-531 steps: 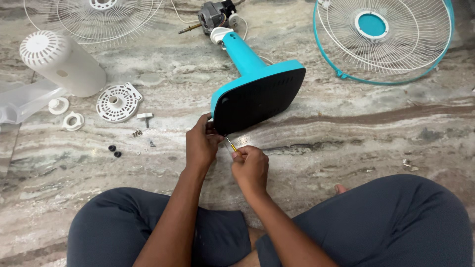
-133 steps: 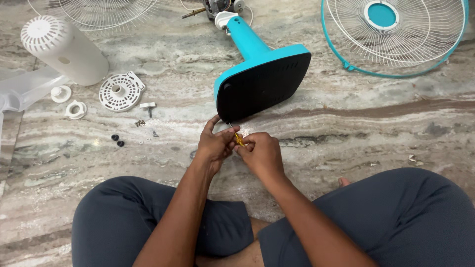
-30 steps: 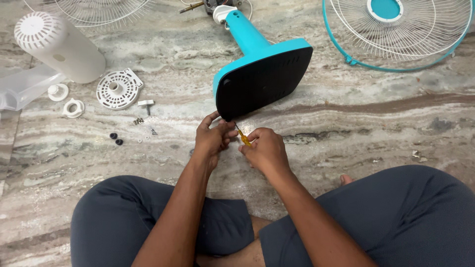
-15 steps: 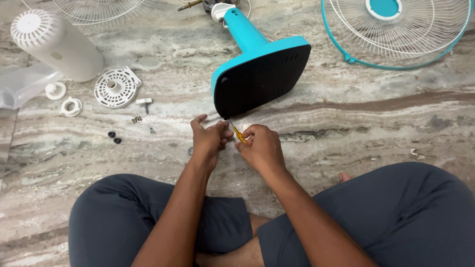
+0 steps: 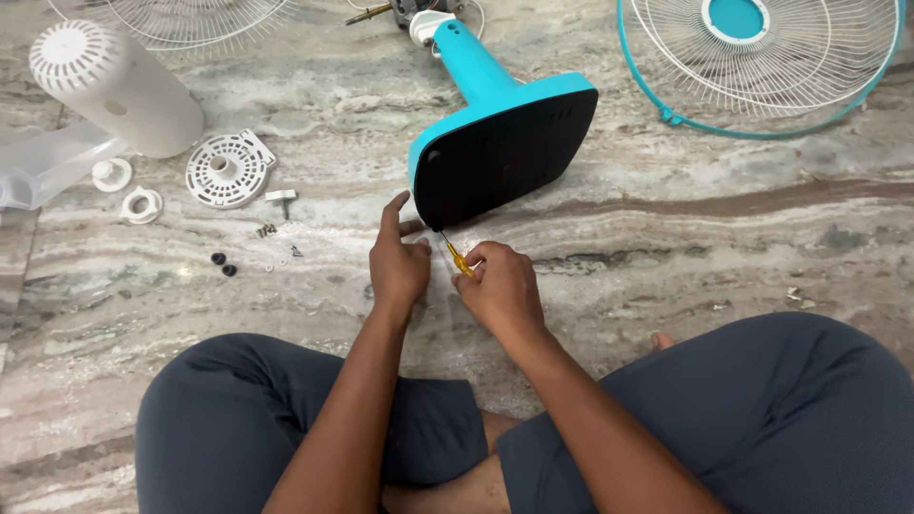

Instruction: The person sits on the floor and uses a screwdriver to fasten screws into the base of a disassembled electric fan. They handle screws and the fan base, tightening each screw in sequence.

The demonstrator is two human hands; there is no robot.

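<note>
Here the right hand (image 5: 500,290) has its fingers closed around a small yellow-handled screwdriver (image 5: 457,257), tip set against the lower edge of the black underside of the turquoise fan base (image 5: 505,152), which lies tipped on its side on the marble floor (image 5: 666,247). The left hand (image 5: 398,259) sits just beside it, holding nothing, fingers loosely open, index finger up against the base edge. Left of the hands lie a round white plastic disc (image 5: 228,169), small screws (image 5: 267,230) and a white motor cover (image 5: 109,86); a wire fan guard (image 5: 762,62) lies at upper right.

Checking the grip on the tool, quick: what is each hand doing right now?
Left hand: open, holding nothing, forefinger up by the fan base.
Right hand: closed on the yellow screwdriver.
</note>
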